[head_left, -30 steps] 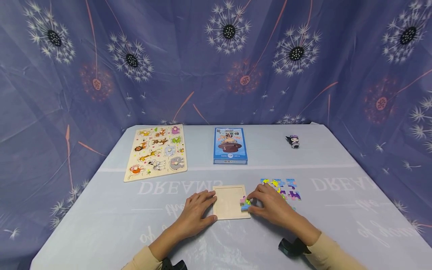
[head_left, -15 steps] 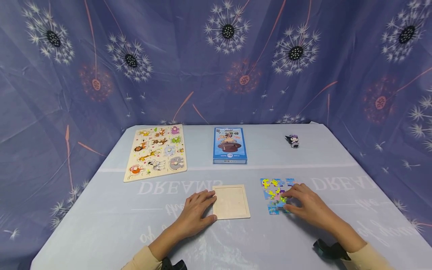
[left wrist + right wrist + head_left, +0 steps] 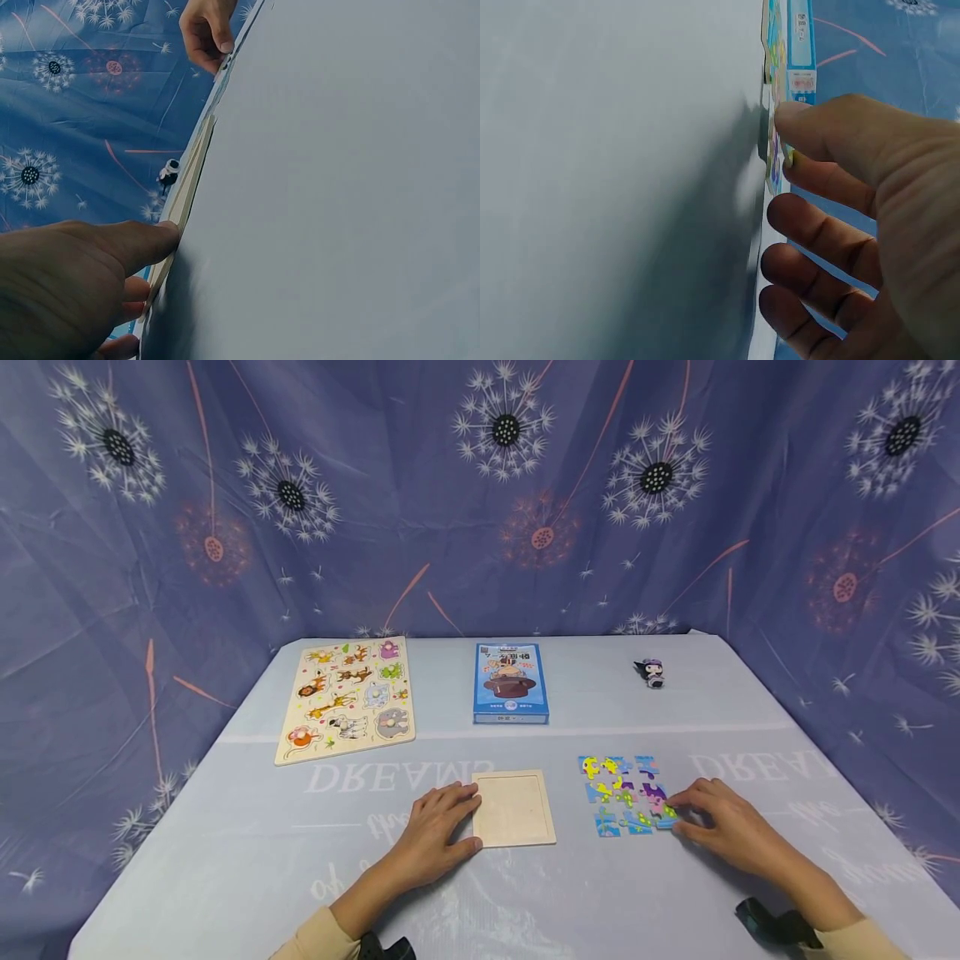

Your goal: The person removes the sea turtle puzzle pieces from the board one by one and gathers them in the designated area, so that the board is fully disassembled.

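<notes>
In the head view my right hand point(image 3: 723, 822) pinches a jigsaw piece point(image 3: 663, 815), pink, green and blue, between thumb and index finger. It is at the lower right corner of a group of loose jigsaw pieces point(image 3: 609, 767) laid in spaced rows. The right wrist view has the thumb point(image 3: 793, 112) and index finger at the piece, low by the table, the other fingers apart from it. My left hand point(image 3: 438, 831) rests against the left edge of a square wooden puzzle tray point(image 3: 513, 810), with nothing lying in it. Its thumb point(image 3: 154, 236) touches the tray's near edge.
Further back on the table point(image 3: 255, 827) lie a wooden animal knob puzzle point(image 3: 348, 697) at left and a blue game box point(image 3: 512, 683) in the middle. A small black-and-white figurine point(image 3: 651, 674) stands at back right. A dandelion-print curtain point(image 3: 420, 502) hangs behind.
My right hand has carried the jigsaw piece rightward from the tray, across the loose pieces, to their lower right corner. My left hand has stayed at the tray.
</notes>
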Available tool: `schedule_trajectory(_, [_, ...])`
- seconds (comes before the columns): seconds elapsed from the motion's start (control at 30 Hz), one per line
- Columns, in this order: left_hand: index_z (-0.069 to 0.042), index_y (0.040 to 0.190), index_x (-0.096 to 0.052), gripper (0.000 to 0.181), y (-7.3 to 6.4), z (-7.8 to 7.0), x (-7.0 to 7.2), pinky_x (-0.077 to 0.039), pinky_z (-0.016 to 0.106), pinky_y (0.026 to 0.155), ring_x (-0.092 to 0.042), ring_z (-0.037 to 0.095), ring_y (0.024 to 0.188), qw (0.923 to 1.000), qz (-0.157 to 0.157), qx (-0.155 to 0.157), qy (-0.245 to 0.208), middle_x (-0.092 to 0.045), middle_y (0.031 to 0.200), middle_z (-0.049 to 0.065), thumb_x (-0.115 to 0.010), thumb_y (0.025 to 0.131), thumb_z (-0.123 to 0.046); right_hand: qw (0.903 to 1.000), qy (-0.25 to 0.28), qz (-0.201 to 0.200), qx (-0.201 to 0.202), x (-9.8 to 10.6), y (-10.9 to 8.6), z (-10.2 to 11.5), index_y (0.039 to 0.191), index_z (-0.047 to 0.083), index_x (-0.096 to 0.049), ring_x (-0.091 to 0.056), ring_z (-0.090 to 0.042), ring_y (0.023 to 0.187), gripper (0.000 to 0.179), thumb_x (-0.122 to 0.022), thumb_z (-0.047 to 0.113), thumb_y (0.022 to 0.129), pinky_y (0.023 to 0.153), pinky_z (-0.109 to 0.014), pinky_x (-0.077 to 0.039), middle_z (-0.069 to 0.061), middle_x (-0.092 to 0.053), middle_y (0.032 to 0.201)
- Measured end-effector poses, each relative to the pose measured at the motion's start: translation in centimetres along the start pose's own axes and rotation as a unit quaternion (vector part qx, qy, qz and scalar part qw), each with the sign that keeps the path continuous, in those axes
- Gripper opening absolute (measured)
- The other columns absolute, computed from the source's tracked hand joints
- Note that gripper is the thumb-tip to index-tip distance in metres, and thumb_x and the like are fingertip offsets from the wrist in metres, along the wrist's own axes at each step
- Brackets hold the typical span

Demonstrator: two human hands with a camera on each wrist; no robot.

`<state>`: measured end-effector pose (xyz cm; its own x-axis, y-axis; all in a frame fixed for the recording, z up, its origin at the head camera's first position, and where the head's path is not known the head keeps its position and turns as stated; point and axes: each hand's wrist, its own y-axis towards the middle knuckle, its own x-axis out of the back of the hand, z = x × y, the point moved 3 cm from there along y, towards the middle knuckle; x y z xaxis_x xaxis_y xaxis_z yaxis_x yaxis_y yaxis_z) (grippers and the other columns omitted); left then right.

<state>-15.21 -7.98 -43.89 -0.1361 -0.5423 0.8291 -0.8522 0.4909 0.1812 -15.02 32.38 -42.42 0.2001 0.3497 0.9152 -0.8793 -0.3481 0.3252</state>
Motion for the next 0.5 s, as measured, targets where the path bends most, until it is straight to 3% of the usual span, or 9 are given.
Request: schedule_trajectory(0.5, [-0.004,0.131,-0.055,0.054,0.08,0.07,-0.05,-0.023,0.06,0.107,-0.036,0.033,0.136,1.0,0.004,0.001,0.001,-0.047,0.142,0.01,-0.069,0.083,-0.025,1.0,0.0,0.006,-0.001,-0.3,-0.74,-0.63,0.094,0.026,-0.071,-0.043,0.001,0.082,0.03,-0.082,0.02,0.068,0.066,-0.024,-0.04,0.015,-0.056,0.09])
